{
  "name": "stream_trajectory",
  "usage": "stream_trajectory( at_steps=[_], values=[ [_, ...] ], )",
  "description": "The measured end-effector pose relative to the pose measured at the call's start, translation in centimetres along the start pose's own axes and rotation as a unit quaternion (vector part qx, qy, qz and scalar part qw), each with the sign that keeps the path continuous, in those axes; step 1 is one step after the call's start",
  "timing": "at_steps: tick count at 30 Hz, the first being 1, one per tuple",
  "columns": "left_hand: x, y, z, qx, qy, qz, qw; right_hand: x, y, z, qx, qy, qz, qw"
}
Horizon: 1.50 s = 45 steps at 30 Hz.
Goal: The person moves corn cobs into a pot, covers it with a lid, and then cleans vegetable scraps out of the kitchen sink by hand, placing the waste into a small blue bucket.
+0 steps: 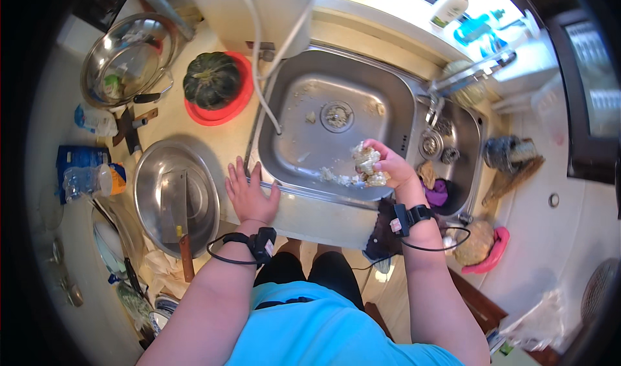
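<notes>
My left hand (252, 193) lies flat with fingers spread at the front left corner of the steel sink (304, 186), touching its rim. My right hand (392, 165) is closed around a crumpled, shiny whitish clump (366, 160) above the sink's front right part. Its exact kind is unclear. Below the clump, pale crumbly scraps (336, 176) lie along the front of the basin. More bits lie around the drain strainer (337, 116) and on the basin floor. A white hose (266, 101) hangs into the basin at its left side.
Left of the sink, a steel bowl (147, 188) holds a cleaver (174, 207); behind it a dark green pumpkin (212, 81) rests on a red plate (240, 110). A faucet (475, 72) and a smaller basin (475, 149) with a purple cloth (436, 193) are at right. Bottles (451, 9) line the sill.
</notes>
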<state>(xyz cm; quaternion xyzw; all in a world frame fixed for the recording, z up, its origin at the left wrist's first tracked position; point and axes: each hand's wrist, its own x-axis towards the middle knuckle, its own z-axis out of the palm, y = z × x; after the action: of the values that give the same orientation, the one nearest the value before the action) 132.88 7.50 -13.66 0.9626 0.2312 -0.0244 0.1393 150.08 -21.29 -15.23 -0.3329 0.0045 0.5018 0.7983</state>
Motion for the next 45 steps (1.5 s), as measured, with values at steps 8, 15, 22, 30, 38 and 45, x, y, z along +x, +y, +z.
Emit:
stream_trajectory(
  at_steps=[8, 15, 22, 30, 38, 45],
  values=[
    [-0.5, 0.0, 1.3, 0.034, 0.040, 0.025, 0.998, -17.6, 2.8, 1.1, 0.046, 0.088, -0.217, 0.971],
    [-0.7, -0.5, 2.8, 0.081, 0.096, 0.049, 0.991, -31.0, 12.7, 0.0, 0.072, 0.210, -0.343, 0.913],
    [-0.6, -2.1, 4.1, 0.105, 0.108, 0.082, 0.985, -37.2, 25.1, -6.8, 0.161, 0.291, -0.381, 0.862],
    [0.6, -4.3, 4.3, 0.084, 0.085, 0.128, 0.985, -35.6, 39.0, -22.8, 0.328, 0.392, -0.248, 0.823],
    [2.5, -5.5, 4.9, 0.042, 0.037, 0.173, 0.983, -32.1, 54.3, -36.3, -0.125, 0.523, -0.220, 0.814],
    [1.6, -7.3, 3.6, 0.056, 0.054, 0.157, 0.985, -30.4, 49.7, -36.6, 0.465, 0.478, -0.099, 0.738]
  ],
)
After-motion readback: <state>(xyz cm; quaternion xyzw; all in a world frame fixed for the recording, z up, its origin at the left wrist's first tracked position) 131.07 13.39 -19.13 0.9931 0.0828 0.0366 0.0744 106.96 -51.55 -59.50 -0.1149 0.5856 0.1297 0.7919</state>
